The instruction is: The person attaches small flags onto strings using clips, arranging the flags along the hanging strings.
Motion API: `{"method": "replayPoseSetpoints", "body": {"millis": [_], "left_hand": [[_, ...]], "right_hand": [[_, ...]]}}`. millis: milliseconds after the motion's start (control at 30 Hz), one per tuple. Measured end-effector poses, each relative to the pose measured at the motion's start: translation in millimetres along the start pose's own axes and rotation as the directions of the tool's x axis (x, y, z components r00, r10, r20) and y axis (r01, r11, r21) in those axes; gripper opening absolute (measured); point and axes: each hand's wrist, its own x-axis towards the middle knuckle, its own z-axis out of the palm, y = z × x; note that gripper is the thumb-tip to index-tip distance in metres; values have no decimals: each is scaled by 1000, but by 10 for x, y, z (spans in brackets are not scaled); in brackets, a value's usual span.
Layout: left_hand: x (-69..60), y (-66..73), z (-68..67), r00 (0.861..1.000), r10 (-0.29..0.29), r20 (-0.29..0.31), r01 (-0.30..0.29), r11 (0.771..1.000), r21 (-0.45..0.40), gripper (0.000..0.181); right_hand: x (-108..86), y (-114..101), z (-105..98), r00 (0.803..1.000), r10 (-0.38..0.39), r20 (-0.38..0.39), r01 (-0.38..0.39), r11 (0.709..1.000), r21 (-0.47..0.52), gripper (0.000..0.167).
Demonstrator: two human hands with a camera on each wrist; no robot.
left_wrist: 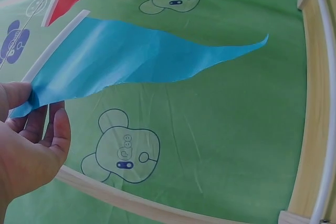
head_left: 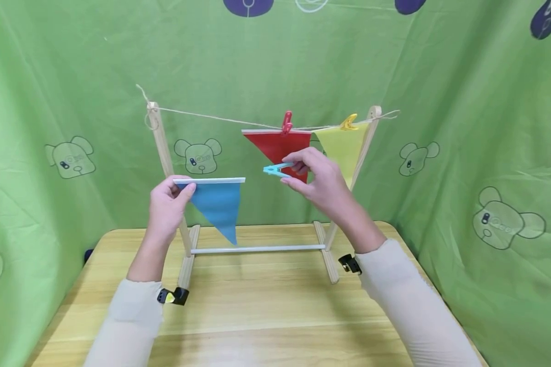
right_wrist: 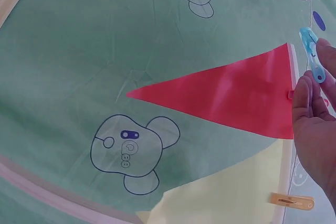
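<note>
My left hand (head_left: 167,206) pinches a blue triangular pennant (head_left: 220,204) by the left end of its white top strip, and the point hangs down. In the right hand (head_left: 323,181) is a light blue clothespin (head_left: 275,169), held between thumb and fingers, its nose towards the left. Behind that hand a red pennant (head_left: 275,142) hangs from the string (head_left: 211,115) under a red clothespin (head_left: 286,124). Farther right hangs a yellow pennant (head_left: 346,148) with a yellow clothespin (head_left: 349,122). The blue pennant is below the string and apart from it.
The string runs between two wooden posts, the left post (head_left: 161,142) and the right post (head_left: 369,137). A white rod (head_left: 257,249) joins their feet on the wooden table (head_left: 257,316). Green printed cloth (head_left: 275,61) surrounds the table at the back and sides.
</note>
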Motion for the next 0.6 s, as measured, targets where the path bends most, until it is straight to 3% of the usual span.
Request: {"method": "replayPoseSetpoints", "body": {"millis": [200,467,600], "left_hand": [[35,64,-12,1000,-17,-14,17,1000,-21,13],[112,137,19,999,-49,-9,49,998,-33,19],[141,168,16,997,-71,-19,70,996,-57,12]], "right_hand": [[64,-13,-35,1000,-2,-9,2,1000,-9,37],[155,-79,-79,999,-37,-29,36,999,-7,34],[229,-127,-96,999,-28,-34,28,999,-19,32]]}}
